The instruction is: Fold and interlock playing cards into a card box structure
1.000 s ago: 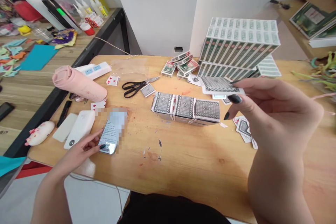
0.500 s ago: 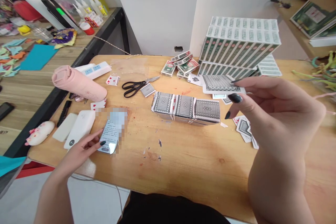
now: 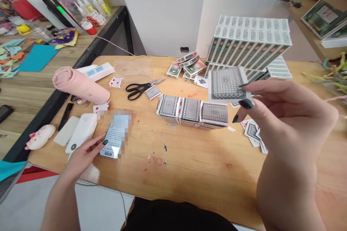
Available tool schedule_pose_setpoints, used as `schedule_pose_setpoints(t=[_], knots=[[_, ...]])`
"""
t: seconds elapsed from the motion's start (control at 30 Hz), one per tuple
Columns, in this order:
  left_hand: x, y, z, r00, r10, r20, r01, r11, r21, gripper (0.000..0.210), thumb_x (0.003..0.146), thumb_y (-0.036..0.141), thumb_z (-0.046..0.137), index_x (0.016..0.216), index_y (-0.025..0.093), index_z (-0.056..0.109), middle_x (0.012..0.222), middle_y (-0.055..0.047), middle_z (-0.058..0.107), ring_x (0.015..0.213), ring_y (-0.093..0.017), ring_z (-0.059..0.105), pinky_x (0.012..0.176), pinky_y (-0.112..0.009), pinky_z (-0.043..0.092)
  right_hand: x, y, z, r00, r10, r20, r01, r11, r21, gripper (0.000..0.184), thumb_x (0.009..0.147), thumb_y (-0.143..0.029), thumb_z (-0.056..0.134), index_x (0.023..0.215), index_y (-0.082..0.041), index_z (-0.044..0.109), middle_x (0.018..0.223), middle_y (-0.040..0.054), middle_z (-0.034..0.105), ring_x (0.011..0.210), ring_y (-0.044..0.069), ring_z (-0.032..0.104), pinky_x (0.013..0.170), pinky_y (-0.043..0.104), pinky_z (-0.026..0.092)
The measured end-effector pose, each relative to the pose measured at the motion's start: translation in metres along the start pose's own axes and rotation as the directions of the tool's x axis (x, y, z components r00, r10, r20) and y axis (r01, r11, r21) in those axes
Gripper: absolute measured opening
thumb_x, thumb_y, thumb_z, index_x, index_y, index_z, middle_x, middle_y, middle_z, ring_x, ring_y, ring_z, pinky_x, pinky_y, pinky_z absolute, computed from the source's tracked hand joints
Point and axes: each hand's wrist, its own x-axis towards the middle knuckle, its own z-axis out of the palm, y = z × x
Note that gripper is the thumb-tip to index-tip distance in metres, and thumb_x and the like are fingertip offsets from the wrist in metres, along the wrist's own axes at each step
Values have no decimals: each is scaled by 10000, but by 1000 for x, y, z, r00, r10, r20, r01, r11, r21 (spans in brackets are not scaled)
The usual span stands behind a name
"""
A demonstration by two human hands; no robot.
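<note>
Where fingers (image 3: 261, 86) pinch, a gridded card (image 3: 226, 83) slants.

Heart card (image 3: 116, 82): red suit signs. Spade card (image 3: 201, 81) by loose packs (image 3: 195, 68): one large black spade. Phone (image 3: 111, 140) screen: rows of small characters, unreadable. Stacked boxes (image 3: 244, 50): repeated print, too small to read.

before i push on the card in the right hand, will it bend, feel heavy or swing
The card is probably fairly stiff, looking nearly flat though pinched at one edge. It is likely light, since only fingers of the right hand support it. Pushed at its far end, it might pivot, as nothing visible holds that side.
</note>
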Motion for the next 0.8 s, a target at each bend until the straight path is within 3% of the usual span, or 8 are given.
schedule_pose_setpoints(t=[0.23,0.47,0.53,0.67,0.8], knots=[[0,-5,3,1000,8,9,-8,999,-39,677,647,581,584,1193,184,630,993,-47,624,885,-210,557,839,-320,454,0,-3,2,1000,2,5,-2,998,-63,176,758,-74,688,868,-205,728,660,-35,644,479,62,565,403,213,472],[-2,-8,-1,993,97,73,-97,995,5,749,599,565,642,1241,183,596,854,-2,558,724,-159,521,697,-279,459,0,-1,2,1000,4,8,-4,998,-69,174,758,-56,674,861,-189,719,659,-38,636,486,62,574,405,213,475],[-3,-2,2,998,53,28,-52,998,-20,721,628,562,622,1235,173,602,853,-6,579,733,-159,541,711,-277,471,1,-2,2,1000,-5,3,5,998,-69,166,758,-56,674,848,-189,716,659,-38,639,487,61,571,412,212,481],[-4,19,18,978,-101,-181,83,991,-104,563,663,492,625,1115,158,667,920,-48,667,799,-182,599,728,-276,501,1,-3,3,1000,12,10,-11,995,-96,152,756,-63,673,808,-201,708,672,-37,655,481,63,562,414,215,501],[-4,35,30,959,-125,-256,97,988,-120,540,671,472,631,1090,133,667,973,-84,685,777,-183,596,698,-287,514,0,-2,3,1000,15,8,-14,996,-92,128,762,-92,676,810,-206,708,675,-28,660,474,74,559,408,228,511]])
